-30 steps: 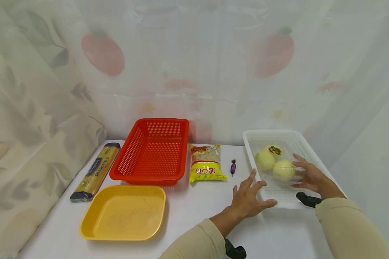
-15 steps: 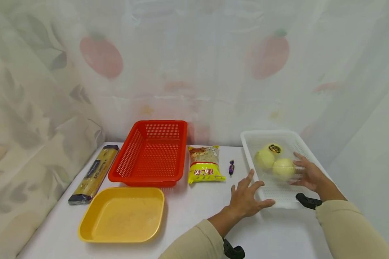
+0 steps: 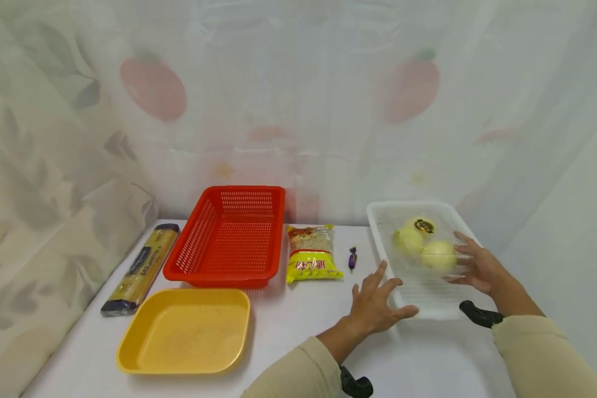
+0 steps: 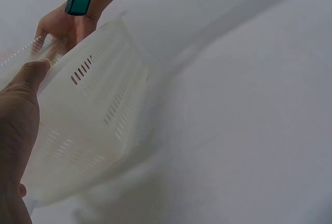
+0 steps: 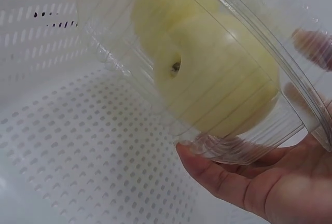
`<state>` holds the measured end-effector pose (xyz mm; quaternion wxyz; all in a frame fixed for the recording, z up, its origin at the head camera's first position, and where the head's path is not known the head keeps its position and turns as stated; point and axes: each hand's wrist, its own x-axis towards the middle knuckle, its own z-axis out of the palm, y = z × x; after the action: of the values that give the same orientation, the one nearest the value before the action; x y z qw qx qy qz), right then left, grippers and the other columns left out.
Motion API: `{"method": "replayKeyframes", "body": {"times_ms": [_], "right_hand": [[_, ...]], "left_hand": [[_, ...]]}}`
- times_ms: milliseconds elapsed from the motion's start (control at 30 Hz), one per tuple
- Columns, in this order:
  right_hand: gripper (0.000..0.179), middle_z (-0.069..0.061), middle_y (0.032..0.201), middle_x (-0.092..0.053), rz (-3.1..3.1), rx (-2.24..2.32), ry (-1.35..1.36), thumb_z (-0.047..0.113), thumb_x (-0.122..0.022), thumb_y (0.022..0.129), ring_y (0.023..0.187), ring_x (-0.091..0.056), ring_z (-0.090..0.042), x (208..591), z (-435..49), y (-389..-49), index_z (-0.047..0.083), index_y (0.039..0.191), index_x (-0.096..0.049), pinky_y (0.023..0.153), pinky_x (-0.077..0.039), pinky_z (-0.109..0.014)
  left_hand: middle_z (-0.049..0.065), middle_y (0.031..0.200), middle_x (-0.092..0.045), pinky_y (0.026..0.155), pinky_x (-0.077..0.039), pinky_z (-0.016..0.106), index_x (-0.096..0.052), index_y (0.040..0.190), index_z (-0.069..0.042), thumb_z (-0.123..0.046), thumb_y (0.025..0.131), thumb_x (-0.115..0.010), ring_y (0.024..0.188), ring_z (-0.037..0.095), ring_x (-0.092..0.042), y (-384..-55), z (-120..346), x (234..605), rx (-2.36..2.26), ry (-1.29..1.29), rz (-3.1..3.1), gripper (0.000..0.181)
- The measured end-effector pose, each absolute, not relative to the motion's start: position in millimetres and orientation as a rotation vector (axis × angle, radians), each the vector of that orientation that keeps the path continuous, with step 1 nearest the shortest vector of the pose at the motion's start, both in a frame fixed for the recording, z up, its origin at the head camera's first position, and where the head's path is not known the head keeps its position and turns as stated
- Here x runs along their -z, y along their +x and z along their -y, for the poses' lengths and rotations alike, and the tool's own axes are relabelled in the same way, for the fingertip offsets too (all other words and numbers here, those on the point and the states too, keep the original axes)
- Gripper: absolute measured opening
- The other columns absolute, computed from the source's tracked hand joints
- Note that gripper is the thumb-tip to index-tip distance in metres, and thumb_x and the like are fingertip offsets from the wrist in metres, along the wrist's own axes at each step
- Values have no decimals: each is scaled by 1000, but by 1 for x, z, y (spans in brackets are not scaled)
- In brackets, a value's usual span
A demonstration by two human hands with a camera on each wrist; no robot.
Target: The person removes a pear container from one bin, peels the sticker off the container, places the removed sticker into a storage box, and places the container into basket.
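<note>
My right hand (image 3: 482, 268) grips the right end of a clear plastic clamshell box (image 3: 408, 265) over the white basket (image 3: 423, 303). Inside the box lie several pale yellow, round fruits (image 5: 223, 73), and a dark round sticker (image 3: 424, 226) shows on top. In the right wrist view the box is tilted, its lower edge between thumb and fingers, with the perforated basket floor below. My left hand (image 3: 378, 304) is spread at the basket's left side, fingertips right at the rim. The left wrist view shows its thumb (image 4: 28, 76) by the rim, with the basket wall (image 4: 78, 110) beyond.
A purple wrapped candy (image 3: 352, 258) and a yellow bag of pasta (image 3: 310, 254) lie left of the white basket. Further left stand a red basket (image 3: 244, 243) and a yellow tray (image 3: 184, 331). A spaghetti pack (image 3: 140, 271) lies at the far left. Curtains hang behind.
My right hand and the clamshell box have shifted slightly right and back within the basket. My left hand stays at the rim. The whole head view has drifted a little.
</note>
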<state>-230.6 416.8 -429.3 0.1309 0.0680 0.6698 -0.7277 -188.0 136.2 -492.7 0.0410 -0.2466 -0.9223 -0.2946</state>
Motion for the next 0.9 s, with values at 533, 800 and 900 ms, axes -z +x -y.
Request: {"method": "replayKeyframes", "body": {"times_ms": [533,800,900], "right_hand": [[67,-9,133,-26,-1820,2235,8,23,-38,105,101,-58,-20,400,-416,-203,33,155,5,83,-44,-64],[63,1,127,-39,-1723,2296,-79,19,-33,105,104,-60,-22,386,-410,-187,33,155,2,82,-45,-62],[62,4,126,-44,-1716,2301,-81,18,-33,105,105,-59,-22,382,-409,-183,33,155,1,81,-46,-61]], "left_hand": [[-8,159,-13,98,-33,56,-55,132,-38,-73,81,-54,135,21,-32,-189,-134,490,919,-765,2835,61],[-8,159,-13,99,-30,57,-55,134,-37,-73,82,-54,136,25,-32,-189,-133,489,955,-777,2849,63],[-7,159,-13,100,-30,58,-55,134,-37,-72,82,-55,136,25,-31,-189,-132,488,987,-784,2858,63]]}}
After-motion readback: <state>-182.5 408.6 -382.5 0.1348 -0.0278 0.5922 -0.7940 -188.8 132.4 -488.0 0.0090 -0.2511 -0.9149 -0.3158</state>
